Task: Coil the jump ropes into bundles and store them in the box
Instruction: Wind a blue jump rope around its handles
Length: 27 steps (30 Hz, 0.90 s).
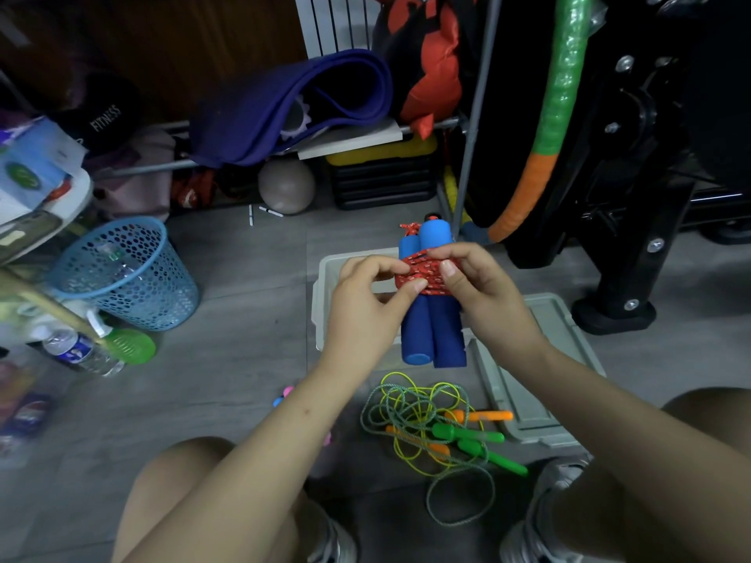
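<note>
Both hands grip the red cord wound round the blue handles [430, 331], held above the box [325, 286]: left hand [365, 302] pinching it (thumb and forefinger), right hand [479, 286] curled around it. Loose ropes [426, 416] lie on the floor.

A jump rope with blue foam handles [430, 331], set side by side and bound around the middle by turns of its red patterned cord [426, 276], is held upright above an open pale grey box [321, 290] on the floor. Beside the box lies its lid [540, 400]. Nearer, two uncoiled ropes [422, 416] with orange and green handles lie tangled on the floor.
</note>
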Motion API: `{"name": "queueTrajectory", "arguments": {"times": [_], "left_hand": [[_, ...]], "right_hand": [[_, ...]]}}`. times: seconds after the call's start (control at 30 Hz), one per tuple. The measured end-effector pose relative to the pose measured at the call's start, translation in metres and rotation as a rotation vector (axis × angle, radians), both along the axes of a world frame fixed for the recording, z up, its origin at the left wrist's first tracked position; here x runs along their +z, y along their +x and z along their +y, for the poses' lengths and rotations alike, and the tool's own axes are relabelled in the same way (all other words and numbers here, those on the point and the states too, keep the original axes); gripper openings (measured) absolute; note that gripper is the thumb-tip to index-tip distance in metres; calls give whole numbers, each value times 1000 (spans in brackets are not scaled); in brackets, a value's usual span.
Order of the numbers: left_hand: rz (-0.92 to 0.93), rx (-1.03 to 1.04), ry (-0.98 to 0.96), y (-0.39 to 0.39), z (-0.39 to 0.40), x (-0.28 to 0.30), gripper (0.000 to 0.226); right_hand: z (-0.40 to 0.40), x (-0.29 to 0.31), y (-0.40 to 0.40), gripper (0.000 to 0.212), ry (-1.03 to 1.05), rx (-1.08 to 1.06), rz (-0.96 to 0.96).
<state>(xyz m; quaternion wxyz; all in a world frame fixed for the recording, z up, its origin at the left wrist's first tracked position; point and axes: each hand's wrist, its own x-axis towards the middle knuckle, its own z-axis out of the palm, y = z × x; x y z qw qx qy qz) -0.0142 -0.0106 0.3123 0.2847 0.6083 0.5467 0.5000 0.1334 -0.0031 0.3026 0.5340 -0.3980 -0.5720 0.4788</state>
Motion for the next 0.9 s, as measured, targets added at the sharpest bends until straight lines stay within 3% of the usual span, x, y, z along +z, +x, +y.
{"name": "queueTrajectory", "arguments": {"times": [0.27, 0.37, 0.47, 0.57, 0.7, 0.83, 0.9], "left_hand": [[137, 27, 18, -2, 3, -1, 8], [33, -62, -93, 0, 4, 1, 4], [-123, -129, -214, 6, 2, 4, 14], [-144, -120, -233, 6, 6, 1, 24], [-158, -61, -332, 5, 14, -9, 19], [-588, -173, -625, -2, 13, -11, 20], [-728, -165, -719, -9, 16, -11, 31]], "right_hand": [[-3, 7, -3, 20, -5, 39, 69], [-2, 8, -3, 21, -7, -7, 93], [-1, 6, -3, 19, -32, -49, 117], [-1, 7, -3, 20, -64, -86, 152], [2, 5, -4, 22, -72, -70, 132], [3, 2, -8, 24, -89, -15, 170], [3, 0, -14, 27, -125, 0, 184]]}}
